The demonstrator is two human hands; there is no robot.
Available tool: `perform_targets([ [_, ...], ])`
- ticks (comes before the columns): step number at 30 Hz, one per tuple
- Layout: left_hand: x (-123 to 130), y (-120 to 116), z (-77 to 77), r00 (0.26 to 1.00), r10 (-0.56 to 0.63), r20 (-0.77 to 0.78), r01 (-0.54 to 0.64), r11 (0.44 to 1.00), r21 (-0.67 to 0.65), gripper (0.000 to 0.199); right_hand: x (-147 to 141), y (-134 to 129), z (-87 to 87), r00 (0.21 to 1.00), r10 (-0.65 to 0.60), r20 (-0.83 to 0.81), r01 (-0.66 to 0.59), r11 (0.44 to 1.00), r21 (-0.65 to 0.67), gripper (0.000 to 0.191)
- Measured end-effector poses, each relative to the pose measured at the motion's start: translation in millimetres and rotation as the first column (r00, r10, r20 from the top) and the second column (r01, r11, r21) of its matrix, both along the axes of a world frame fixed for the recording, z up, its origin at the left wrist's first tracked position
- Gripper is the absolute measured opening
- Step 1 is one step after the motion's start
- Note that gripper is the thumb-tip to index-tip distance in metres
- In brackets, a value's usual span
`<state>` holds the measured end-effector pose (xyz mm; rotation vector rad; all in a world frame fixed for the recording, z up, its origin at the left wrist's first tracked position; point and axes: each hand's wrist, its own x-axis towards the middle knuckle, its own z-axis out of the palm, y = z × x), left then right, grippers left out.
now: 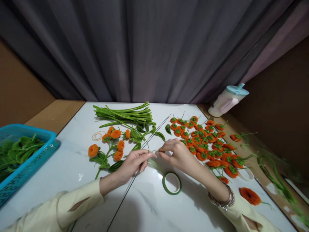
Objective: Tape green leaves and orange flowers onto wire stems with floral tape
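Observation:
My left hand [138, 161] is closed in a pinch on a thin green stem [148, 146] near the middle of the white table. Close to its right, my right hand [175, 152] pinches at something thin and pale that is too small to make out. Just below the hands lies a roll of green tape [172, 183]. An assembled branch of orange fuzzy flowers [120, 145] with green leaves rests left of my left hand. Many orange pieces with green tops [202, 148] are spread beyond my right forearm.
A bundle of green fuzzy stems [123, 114] lies at the back. Left stands a blue basket [51, 137] of green leaves. A lidded cup [228, 100] stands back right. Thin dark wires [123, 199] cross the white table [79, 193]. One orange flower [249, 196] lies front right.

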<state>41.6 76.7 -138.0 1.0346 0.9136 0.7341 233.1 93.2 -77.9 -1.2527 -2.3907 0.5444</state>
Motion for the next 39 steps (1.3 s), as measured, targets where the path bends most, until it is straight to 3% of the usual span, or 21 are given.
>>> perform_targets([
  [9, 3.3, -0.5, 7.4, 0.999, -0.026, -0.039, 0.026, 1.0, -0.002, 0.052, 7.3, 7.8, -2.9, 1.0, -0.019, -0.005, 0.02, 0.998, 0.064, 0.014],
  [22, -6.5, 0.3, 5.1, 0.978, -0.141, 0.151, 0.138, 0.99, 0.025, 0.049, 8.0, 9.7, -11.5, 1.0, -0.007, -0.017, 0.008, 0.999, 0.048, 0.015],
  [32, -3.8, -0.5, 3.2, 0.987, -0.153, 0.042, 0.15, 0.986, 0.08, 0.06, 5.3, 8.8, -9.6, 0.997, 0.051, -0.05, -0.048, 0.997, 0.056, 0.014],
  [39, -3.5, -0.9, 4.5, 0.988, -0.145, 0.057, 0.143, 0.989, 0.037, 0.054, 4.5, 8.5, -9.3, 0.995, 0.064, -0.074, -0.061, 0.997, 0.044, 0.013],
])
